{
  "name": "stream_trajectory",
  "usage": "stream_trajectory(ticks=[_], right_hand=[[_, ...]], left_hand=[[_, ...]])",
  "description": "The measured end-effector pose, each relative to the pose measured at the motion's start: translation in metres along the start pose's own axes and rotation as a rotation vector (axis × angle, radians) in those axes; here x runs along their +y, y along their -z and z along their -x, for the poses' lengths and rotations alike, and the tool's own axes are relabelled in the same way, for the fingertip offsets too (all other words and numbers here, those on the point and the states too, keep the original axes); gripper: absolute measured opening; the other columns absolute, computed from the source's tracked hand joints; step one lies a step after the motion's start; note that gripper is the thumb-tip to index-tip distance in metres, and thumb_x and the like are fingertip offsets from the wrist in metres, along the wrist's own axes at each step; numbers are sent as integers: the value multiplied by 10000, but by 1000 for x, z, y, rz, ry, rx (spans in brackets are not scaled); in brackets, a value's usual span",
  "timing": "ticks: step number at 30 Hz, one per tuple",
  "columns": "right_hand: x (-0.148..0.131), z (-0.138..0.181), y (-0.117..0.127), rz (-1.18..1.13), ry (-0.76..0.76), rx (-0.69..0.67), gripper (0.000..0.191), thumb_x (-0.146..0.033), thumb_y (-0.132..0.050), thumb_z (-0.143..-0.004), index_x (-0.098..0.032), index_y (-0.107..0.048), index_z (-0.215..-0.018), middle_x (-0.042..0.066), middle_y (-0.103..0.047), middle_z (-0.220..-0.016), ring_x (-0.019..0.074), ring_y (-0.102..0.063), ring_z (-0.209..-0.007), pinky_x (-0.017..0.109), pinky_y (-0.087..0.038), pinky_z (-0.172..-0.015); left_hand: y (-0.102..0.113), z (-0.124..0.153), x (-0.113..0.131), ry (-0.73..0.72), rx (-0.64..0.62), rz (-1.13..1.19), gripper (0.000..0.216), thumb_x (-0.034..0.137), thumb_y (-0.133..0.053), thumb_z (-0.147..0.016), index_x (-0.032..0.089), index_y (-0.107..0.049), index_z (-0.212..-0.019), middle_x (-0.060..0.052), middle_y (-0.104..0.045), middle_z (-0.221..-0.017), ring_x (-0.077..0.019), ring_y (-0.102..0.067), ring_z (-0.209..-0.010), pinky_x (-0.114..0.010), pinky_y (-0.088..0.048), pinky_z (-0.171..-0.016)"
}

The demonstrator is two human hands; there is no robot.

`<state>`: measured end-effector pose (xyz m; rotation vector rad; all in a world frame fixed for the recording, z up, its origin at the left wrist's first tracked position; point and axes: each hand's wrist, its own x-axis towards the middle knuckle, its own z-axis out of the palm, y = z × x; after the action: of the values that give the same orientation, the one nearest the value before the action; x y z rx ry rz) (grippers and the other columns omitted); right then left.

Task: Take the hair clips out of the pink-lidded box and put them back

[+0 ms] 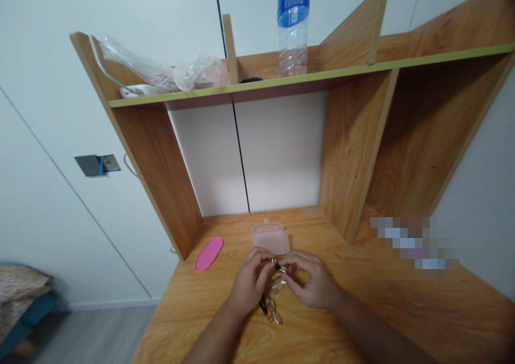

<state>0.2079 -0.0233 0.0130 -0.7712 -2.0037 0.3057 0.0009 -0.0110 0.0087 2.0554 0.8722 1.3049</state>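
Two forearms come in from 6 o'clock over the table (402, 310). The left hand (250, 281) and right hand (311, 281) meet at the middle, fingers (263, 257) of both pinched on one bunch of small metal clips (277, 278). The clips hang down between the hands to the table, and a dark-handled piece shows just below the left hand. How many clips there are cannot be counted, as the hands cover most of the bunch.

At 12 o'clock from the hands, just beyond the fingertips, stands one small clear box (270, 238), open, with a pinkish tint. At 10 o'clock, apart from the box, lies one pink lid (208, 254), flat on the table near the left wooden side panel.

Higher up at 12 o'clock runs one shelf (362, 72). On it stand one clear bottle (293, 26) with a blue label, and at its 9 o'clock one crumpled plastic bag (169, 72) over a white thing. A small dark thing lies between bag and bottle. At 3 o'clock from the hands a blurred patch hides part of the table.
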Motion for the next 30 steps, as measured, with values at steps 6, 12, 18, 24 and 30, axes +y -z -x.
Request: stream_trajectory(ticks=[6, 12, 18, 24, 30], right_hand=[[3, -1, 1, 15, 63, 8, 203, -163, -639, -926, -269, -688, -1092, 52, -730, -965, 198, -682, -865, 324, -531, -777], [2, -1, 1, -7, 9, 32, 236, -177, -561, -962, -258, -668, -1156, 67, -684, -966, 212, -660, -874, 333, -527, -767], [6, -3, 1, -6, -22, 40, 199, -208, -494, -1013, -254, -659, -1114, 56, -663, -938, 206, -644, -865, 315, -509, -758], [8, -3, 1, -11, -43, 1, 219, -200, -466, -1026, -252, -649, -1136, 65, -657, -993, 209, -641, -929, 325, -512, -814], [10, 1, -6, -3, -115, 15, 359, -168, -617, -905, -241, -567, -1252, 81, -620, -1073, 221, -626, -916, 343, -534, -802]], left_hand=[[-3, 5, -16, 109, 87, -54, 151, 248, -513, -1005, 199, -621, -1099, -52, -715, -1000, -184, -672, -945, -299, -515, -863], [-1, 5, -11, 68, 18, -98, 160, 264, -568, -987, 209, -669, -1098, -32, -745, -951, -163, -690, -861, -268, -529, -808], [-1, 4, -5, -19, -23, -153, 225, 215, -546, -989, 237, -740, -1102, -37, -791, -1017, -172, -724, -911, -288, -549, -863], [-2, 6, -10, 17, 16, -163, 252, 263, -601, -968, 244, -724, -1187, -51, -792, -1064, -184, -737, -920, -307, -572, -870], [-2, 6, -9, -2, 45, -151, 450, 258, -723, -855, 224, -650, -1298, -71, -772, -1101, -204, -721, -929, -339, -579, -880]])
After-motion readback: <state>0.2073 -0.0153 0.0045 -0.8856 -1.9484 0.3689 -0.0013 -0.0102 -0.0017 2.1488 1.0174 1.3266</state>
